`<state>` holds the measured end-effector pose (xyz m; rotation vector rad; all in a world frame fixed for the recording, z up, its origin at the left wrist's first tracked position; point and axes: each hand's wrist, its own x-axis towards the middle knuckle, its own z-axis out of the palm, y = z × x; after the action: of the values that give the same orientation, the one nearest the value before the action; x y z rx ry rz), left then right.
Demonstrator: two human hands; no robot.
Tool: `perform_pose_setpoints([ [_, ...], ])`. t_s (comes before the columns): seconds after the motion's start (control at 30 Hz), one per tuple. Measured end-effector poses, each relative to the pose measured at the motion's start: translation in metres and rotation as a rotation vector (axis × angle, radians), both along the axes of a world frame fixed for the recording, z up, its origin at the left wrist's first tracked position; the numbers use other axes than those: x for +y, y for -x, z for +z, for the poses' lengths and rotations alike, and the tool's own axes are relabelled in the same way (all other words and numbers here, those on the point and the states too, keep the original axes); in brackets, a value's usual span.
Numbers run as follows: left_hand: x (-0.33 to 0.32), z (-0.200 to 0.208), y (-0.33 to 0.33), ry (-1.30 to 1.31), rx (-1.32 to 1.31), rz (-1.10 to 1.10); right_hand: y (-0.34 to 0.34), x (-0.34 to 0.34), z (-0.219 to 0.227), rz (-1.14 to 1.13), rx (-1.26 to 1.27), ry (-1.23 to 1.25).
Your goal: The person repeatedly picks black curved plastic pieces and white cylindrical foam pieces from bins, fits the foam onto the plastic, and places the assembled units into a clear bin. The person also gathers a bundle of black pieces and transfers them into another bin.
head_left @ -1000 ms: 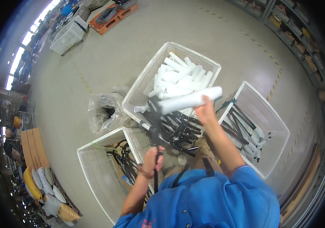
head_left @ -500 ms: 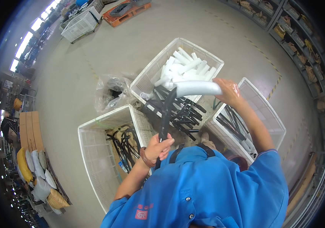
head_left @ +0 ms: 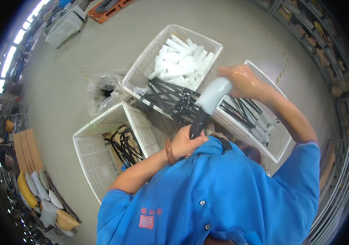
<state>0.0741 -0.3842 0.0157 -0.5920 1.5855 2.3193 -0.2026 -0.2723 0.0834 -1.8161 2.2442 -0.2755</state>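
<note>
In front of my chest, my left hand (head_left: 186,143) is wrapped round the lower end of a black bent tube (head_left: 200,121). A white foam sleeve (head_left: 214,96) sits at the upper end of this tube, pointing up and to the right. My right hand (head_left: 244,81) grips the far end of the sleeve, its fingers somewhat blurred. How far the tube reaches inside the sleeve is hidden. Beyond my hands, many white foam sleeves (head_left: 182,61) lie heaped in a crate, with black tubes (head_left: 170,98) piled at its near side.
A white crate (head_left: 99,119) at left holds black bent rods (head_left: 123,143). Another white crate (head_left: 281,151), right of me, holds dark tubes with pale sleeves (head_left: 260,132). Clear plastic wrapping (head_left: 101,92) lies on the floor. Shelving (head_left: 305,36) stands at far right.
My right hand has tilted the sleeve and tube; the sleeve now points upward right and looks shorter. My left hand has shifted right and slightly up. The view has turned a little.
</note>
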Motion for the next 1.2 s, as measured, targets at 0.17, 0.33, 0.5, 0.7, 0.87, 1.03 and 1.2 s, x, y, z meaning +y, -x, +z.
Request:
perform_pose_setpoints([
  [0.17, -0.001, -0.008, 0.012, -0.257, -0.043, -0.110, -0.037, -0.011, -0.005, 0.338, 0.440, 0.210],
  [0.33, 0.014, -0.013, 0.027, -0.284, -0.149, -0.186, -0.058, 0.014, -0.010, 0.541, 0.454, 0.153],
  [0.5, 0.017, -0.016, 0.046, -0.282, -0.110, -0.233, -0.046, 0.037, -0.023, 0.435, 0.398, 0.239],
  [0.7, 0.052, -0.020, 0.136, 0.407, 0.280, -0.449, -0.019, 0.090, -0.055, 0.266, 0.320, 0.117],
  [0.87, 0.059, -0.011, 0.229, 0.905, 0.671, -0.437, 0.043, 0.248, -0.079, -0.288, 0.316, 0.078],
  [1.03, -0.005, -0.078, 0.259, 0.505, 0.417, 0.047, 0.059, 0.451, -0.093, -0.826, 0.401, -0.188],
  [1.2, -0.031, -0.217, 0.188, 0.329, -0.243, 0.207, 0.082, 0.561, -0.139, -1.005, 0.320, -0.500],
])
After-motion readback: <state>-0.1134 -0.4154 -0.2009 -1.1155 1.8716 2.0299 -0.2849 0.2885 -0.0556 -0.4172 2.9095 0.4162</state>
